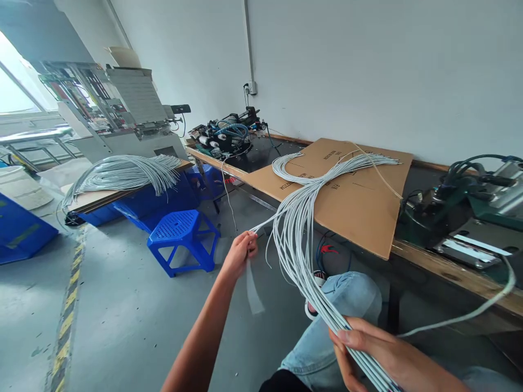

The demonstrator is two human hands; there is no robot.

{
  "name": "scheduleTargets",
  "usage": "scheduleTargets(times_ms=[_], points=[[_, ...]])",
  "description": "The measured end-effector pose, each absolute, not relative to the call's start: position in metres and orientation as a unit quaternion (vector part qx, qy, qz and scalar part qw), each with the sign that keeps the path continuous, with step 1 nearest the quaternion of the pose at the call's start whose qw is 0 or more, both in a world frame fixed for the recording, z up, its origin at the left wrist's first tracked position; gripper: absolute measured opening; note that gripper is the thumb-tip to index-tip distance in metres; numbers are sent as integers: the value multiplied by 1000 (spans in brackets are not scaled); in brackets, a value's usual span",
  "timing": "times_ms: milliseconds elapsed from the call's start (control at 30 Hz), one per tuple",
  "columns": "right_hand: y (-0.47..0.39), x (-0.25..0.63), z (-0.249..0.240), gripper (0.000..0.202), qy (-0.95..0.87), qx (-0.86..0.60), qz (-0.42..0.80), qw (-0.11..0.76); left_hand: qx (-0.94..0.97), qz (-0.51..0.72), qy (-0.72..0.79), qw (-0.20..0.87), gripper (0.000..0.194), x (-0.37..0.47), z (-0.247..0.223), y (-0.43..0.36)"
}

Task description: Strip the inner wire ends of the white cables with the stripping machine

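Note:
A bundle of thin white cables (pixel 297 234) runs from the bench down across my lap. My right hand (pixel 373 344) is closed around its lower part, thumb on top, with the strands lying side by side. Farther forward, my left hand (pixel 242 251) pinches the tips of a few cable strands (pixel 266 222) pulled out to the left. From under the left fingers hangs a translucent strip (pixel 254 291); its kind cannot be made out. The upper cables curve over a cardboard sheet (pixel 359 209) on the bench.
Black machines with hoses stand at the bench's far left (pixel 229 130) and right (pixel 478 212). A blue stool (pixel 177 228) stands on the floor at left. Behind it, another cable pile (pixel 122 177) lies on a low surface. A large machine (pixel 126 103) is at the back left.

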State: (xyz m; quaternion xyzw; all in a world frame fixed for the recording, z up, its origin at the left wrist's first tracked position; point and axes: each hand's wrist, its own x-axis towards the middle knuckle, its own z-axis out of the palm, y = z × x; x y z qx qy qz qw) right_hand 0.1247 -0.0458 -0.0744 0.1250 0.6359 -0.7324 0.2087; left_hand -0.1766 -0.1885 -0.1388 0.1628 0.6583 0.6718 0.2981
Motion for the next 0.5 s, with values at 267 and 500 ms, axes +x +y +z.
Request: scheduleTargets(times_ms=[267, 500], points=[[-43, 132, -85, 49, 641, 154, -727, 190, 248, 596, 733, 215, 27, -210, -105, -221], [-52, 128, -101, 47, 656, 160, -721, 156, 308, 646, 649, 258, 88, -164, -133, -175]])
